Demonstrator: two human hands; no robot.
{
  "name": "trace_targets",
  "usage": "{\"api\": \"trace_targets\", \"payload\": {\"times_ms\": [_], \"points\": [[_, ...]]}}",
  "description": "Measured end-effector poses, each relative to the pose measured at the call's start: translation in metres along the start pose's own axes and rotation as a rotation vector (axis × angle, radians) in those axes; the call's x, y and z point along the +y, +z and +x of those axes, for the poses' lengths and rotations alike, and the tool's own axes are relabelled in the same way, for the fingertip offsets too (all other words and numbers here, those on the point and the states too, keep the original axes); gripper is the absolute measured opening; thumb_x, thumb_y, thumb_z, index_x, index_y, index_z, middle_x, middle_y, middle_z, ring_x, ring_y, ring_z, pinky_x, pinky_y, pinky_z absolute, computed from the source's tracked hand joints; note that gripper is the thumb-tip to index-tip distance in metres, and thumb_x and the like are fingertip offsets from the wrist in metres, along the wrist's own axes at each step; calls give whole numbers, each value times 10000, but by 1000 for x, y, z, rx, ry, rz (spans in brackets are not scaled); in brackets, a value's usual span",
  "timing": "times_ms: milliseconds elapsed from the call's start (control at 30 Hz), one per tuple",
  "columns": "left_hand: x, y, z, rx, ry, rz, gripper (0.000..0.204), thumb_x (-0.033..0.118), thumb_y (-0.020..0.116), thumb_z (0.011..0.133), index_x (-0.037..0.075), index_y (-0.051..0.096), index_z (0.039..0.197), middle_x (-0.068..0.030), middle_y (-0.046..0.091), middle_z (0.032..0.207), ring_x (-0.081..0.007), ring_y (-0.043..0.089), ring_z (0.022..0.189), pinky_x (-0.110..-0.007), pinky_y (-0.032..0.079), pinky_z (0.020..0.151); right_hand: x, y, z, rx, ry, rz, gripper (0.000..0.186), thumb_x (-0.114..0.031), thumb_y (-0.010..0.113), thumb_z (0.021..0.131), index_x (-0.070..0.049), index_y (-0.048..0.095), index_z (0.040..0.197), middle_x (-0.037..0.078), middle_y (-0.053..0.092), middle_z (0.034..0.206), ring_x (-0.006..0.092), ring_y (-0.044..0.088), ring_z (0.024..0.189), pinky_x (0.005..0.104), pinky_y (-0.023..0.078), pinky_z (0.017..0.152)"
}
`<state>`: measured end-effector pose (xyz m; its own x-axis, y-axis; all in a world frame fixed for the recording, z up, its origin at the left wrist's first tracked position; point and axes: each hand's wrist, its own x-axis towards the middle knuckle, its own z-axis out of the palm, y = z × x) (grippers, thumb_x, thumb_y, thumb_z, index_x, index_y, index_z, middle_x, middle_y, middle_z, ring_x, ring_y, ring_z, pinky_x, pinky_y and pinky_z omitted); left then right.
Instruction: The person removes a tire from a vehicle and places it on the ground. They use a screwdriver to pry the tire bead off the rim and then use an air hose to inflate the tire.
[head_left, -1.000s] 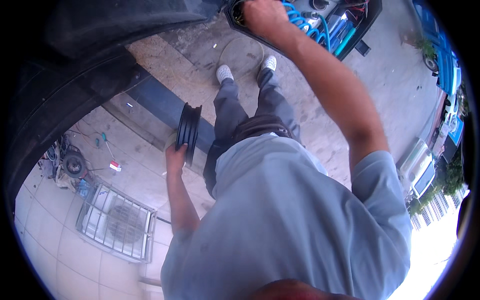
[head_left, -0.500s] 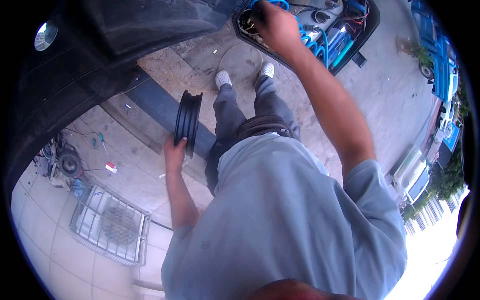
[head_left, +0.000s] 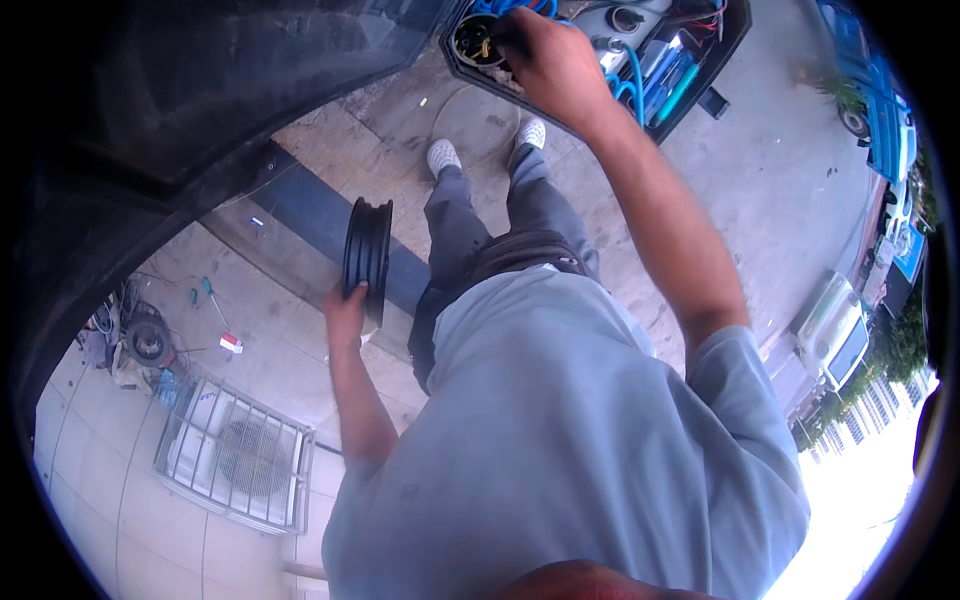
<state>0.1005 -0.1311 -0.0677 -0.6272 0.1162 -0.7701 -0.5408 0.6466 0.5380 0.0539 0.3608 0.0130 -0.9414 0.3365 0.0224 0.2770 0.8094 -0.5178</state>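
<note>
Your left hand (head_left: 344, 316) held a black, round, metal-looking wheel rim (head_left: 367, 250) by its lower edge—likely stiff, heavyish, best gripped there—while your right hand (head_left: 552, 62) had an unclear hold.

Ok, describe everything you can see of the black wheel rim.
The black wheel rim is a narrow hoop, apparently metal, with no tyre on it. Seen nearly edge-on, it shows raised lips along both edges and grooved bands running around between them; its face and hub are turned out of sight. It runs almost top to bottom in the picture, slightly tilted, left of the person's left leg. The left hand grips its lower end, thumb across the outer surface.
</note>
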Motion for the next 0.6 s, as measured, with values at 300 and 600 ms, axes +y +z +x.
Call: {"api": "trace_targets", "payload": {"times_ms": [300,600], "points": [[2,9,-5,27,-44,-89,314,127,699,899,-83,703,1133,-93,731,1012,-177,634,900,-325,483,861,30,-8,43,-325,-183,-230,294,-118,665,777,-94,709,1068,203,712,900,411,702,855,503,569,725],[-11,18,-3,66,26,-92,299,154,700,894,-68,715,1095,-140,742,976,-222,672,897,-361,505,848,6,38,45,-872,-283,-830,385,-111,792,737,-94,747,1119,159,729,1169,309,726,1066,401,603,828]]}}
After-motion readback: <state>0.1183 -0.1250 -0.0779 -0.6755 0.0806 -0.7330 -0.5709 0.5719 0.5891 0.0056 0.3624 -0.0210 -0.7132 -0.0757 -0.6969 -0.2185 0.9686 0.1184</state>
